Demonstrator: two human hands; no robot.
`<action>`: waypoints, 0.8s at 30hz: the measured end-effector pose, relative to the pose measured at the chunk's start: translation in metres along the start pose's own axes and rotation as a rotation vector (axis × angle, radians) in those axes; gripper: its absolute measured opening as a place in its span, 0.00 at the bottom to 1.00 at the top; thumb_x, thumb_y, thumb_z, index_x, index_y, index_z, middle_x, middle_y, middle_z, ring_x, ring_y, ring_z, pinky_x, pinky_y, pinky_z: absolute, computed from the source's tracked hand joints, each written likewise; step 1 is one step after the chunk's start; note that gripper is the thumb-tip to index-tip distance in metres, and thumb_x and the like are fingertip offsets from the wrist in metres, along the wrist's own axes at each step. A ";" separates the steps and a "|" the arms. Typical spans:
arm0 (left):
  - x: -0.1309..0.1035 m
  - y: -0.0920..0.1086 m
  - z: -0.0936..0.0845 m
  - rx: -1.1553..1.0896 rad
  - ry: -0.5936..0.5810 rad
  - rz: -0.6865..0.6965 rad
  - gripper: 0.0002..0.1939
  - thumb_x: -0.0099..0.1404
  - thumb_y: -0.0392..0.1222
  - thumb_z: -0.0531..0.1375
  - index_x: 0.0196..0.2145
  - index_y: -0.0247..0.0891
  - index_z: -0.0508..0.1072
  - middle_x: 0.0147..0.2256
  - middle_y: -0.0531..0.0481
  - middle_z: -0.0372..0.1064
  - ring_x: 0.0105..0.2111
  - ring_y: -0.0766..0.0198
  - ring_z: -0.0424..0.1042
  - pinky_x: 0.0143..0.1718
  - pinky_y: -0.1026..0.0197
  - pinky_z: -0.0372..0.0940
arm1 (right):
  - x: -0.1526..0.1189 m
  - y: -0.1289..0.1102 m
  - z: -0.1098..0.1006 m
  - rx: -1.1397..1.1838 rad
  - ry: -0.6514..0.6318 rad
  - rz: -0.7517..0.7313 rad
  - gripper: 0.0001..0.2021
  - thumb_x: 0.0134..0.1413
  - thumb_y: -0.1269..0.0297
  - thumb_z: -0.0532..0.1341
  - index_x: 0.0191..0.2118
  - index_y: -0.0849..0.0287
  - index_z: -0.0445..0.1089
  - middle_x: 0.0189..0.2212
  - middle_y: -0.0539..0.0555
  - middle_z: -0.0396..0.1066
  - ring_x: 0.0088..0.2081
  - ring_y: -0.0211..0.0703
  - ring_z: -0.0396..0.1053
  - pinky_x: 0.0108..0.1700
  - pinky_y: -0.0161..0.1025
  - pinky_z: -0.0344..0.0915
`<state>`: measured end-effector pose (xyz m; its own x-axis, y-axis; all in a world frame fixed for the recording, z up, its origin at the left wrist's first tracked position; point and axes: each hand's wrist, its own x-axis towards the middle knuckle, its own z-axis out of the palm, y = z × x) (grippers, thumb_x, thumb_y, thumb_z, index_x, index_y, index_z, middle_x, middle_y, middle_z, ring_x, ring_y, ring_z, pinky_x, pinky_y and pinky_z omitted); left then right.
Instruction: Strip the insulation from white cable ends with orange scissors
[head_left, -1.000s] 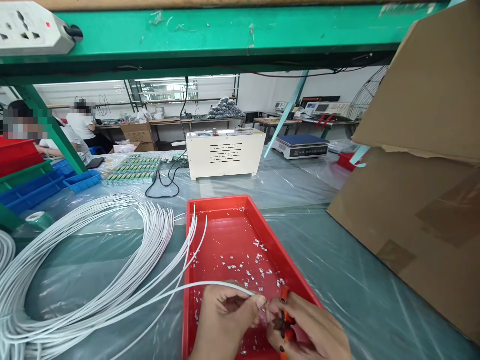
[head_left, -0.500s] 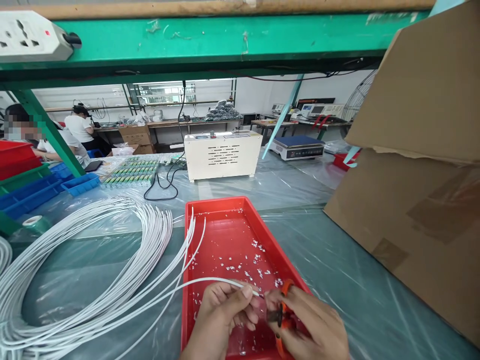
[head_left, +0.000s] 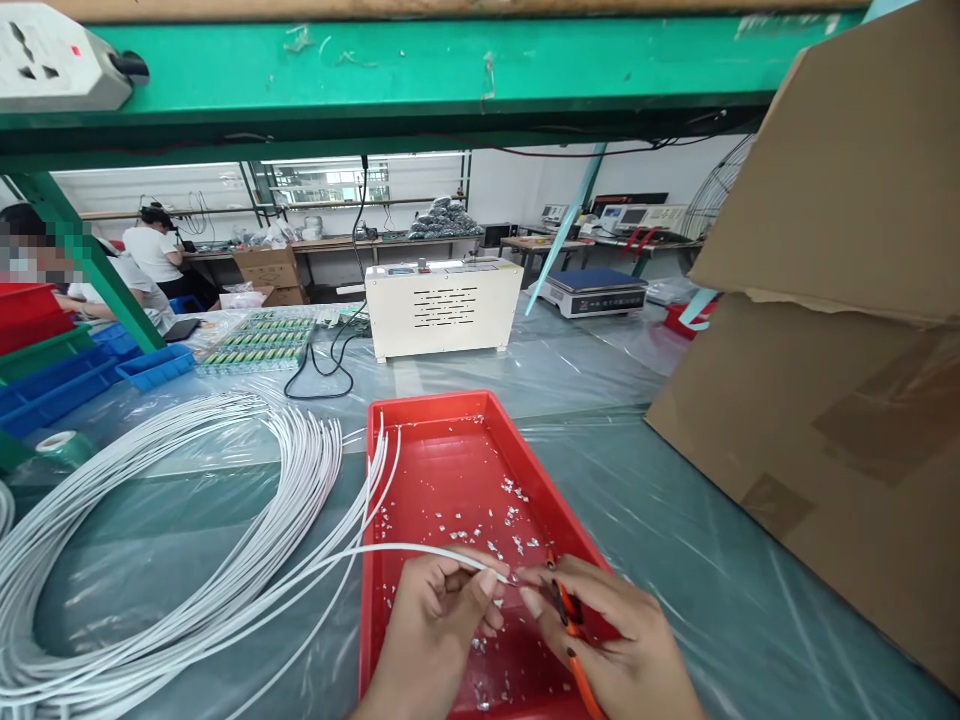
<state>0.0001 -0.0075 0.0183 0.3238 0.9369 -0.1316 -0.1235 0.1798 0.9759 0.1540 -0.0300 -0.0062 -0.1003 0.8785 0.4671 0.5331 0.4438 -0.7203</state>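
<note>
Over the red tray (head_left: 431, 402), my left hand (head_left: 442, 610) pinches a white cable (head_left: 397, 547) close to its end between thumb and index finger. My right hand (head_left: 615, 625) keeps orange-handled pliers (head_left: 571, 608) tucked in its palm, their jaws mostly hidden by the fingers. Its thumb and index fingertips are at the cable's stripped-looking tip; whether they touch it I cannot tell. Small silvery scraps (head_left: 514, 490) lie scattered in the tray. From the left, a big coil of white cables (head_left: 300, 500) sends several loose ends over the tray's left rim.
A cream metal machine (head_left: 444, 310) stands behind the tray, with a blue-topped scale (head_left: 589, 290) to its right. Large cardboard (head_left: 817, 400) rises on the right. Blue bins (head_left: 157, 368) and small green boards (head_left: 259, 342) sit back left. A green beam (head_left: 450, 75) crosses overhead. Two people sit beyond.
The pliers have turned back into my right palm, handles now pointing down toward me. My right fingertips have spread toward the cable tip. My left hand keeps its pinch, slightly shifted left.
</note>
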 end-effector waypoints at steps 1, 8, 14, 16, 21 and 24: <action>-0.001 0.000 0.000 0.016 0.000 -0.001 0.12 0.57 0.44 0.59 0.31 0.30 0.73 0.23 0.50 0.65 0.24 0.68 0.63 0.28 0.65 0.58 | 0.000 0.000 0.000 -0.014 -0.001 -0.024 0.08 0.49 0.73 0.54 0.27 0.61 0.69 0.17 0.48 0.61 0.19 0.36 0.61 0.23 0.31 0.59; -0.001 -0.008 -0.002 0.092 -0.053 0.031 0.12 0.59 0.44 0.56 0.33 0.31 0.71 0.27 0.47 0.67 0.27 0.64 0.64 0.31 0.62 0.61 | -0.003 0.004 0.000 -0.084 -0.026 -0.108 0.08 0.42 0.78 0.53 0.25 0.62 0.69 0.17 0.48 0.61 0.19 0.35 0.60 0.22 0.30 0.56; -0.003 -0.015 -0.008 0.168 -0.106 0.046 0.11 0.60 0.43 0.56 0.33 0.31 0.69 0.27 0.49 0.64 0.25 0.66 0.64 0.30 0.62 0.60 | -0.004 -0.001 0.002 -0.046 -0.145 0.051 0.07 0.33 0.79 0.51 0.17 0.60 0.61 0.15 0.46 0.56 0.18 0.33 0.54 0.21 0.30 0.50; -0.004 -0.014 -0.009 0.170 -0.139 0.027 0.11 0.59 0.43 0.56 0.32 0.30 0.70 0.27 0.49 0.64 0.24 0.67 0.63 0.29 0.63 0.59 | -0.002 -0.003 0.002 0.025 -0.187 0.171 0.07 0.30 0.78 0.50 0.14 0.59 0.52 0.15 0.45 0.53 0.19 0.32 0.52 0.21 0.30 0.48; -0.005 -0.008 -0.009 0.103 -0.201 -0.015 0.14 0.58 0.45 0.57 0.32 0.29 0.72 0.26 0.48 0.65 0.23 0.68 0.63 0.26 0.64 0.58 | 0.006 -0.006 0.000 0.260 -0.259 0.395 0.06 0.32 0.75 0.50 0.14 0.59 0.53 0.13 0.45 0.55 0.18 0.32 0.50 0.20 0.30 0.49; -0.005 -0.006 -0.010 0.023 -0.247 0.010 0.14 0.58 0.45 0.58 0.33 0.29 0.74 0.26 0.48 0.65 0.22 0.68 0.63 0.25 0.65 0.57 | 0.007 -0.005 -0.002 0.459 -0.284 0.493 0.04 0.32 0.72 0.52 0.14 0.61 0.58 0.11 0.45 0.55 0.16 0.31 0.50 0.18 0.30 0.48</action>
<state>-0.0096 -0.0100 0.0112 0.5421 0.8367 -0.0778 -0.1077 0.1610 0.9811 0.1520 -0.0262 0.0021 -0.1868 0.9796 -0.0733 0.1729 -0.0407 -0.9841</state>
